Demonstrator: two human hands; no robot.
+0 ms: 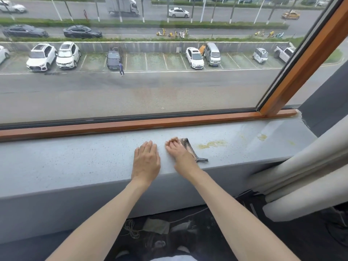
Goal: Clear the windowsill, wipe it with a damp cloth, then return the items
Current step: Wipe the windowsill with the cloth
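Sill (75, 162) of pale grey speckled stone ran the full width of the view, its back edge meeting an orange-brown wooden frame (131, 126) that turned upward near the right end. Yellowish stains (211, 144) marked the sill toward that right end, some close to the corner by the frame. Below the front edge dropped a plain grey wall (56, 210), and thick white pipes (301, 178) slanted past the sill's right end. On the dark floor (301, 242) beneath lay a tangled cord (131, 229) and a grey rag (156, 226).

Both hands lay on the sill near the middle of its seen length, just beside each other and closer to the front edge than the frame. The left hand (146, 161) rested palm down, its grip spread flat with straight fingers held together. The right hand (178, 151) had its grip curled down onto a dark-and-white patterned cloth (190, 148). The cloth showed from under that hand's right side, and its tail trailed back toward the front edge, left of the stains.

Through the glass were a road, a row of parked cars (42, 56), a white truck (122, 5), yellow scooters (161, 32) and a person walking (121, 68). Number plates were too small to read.
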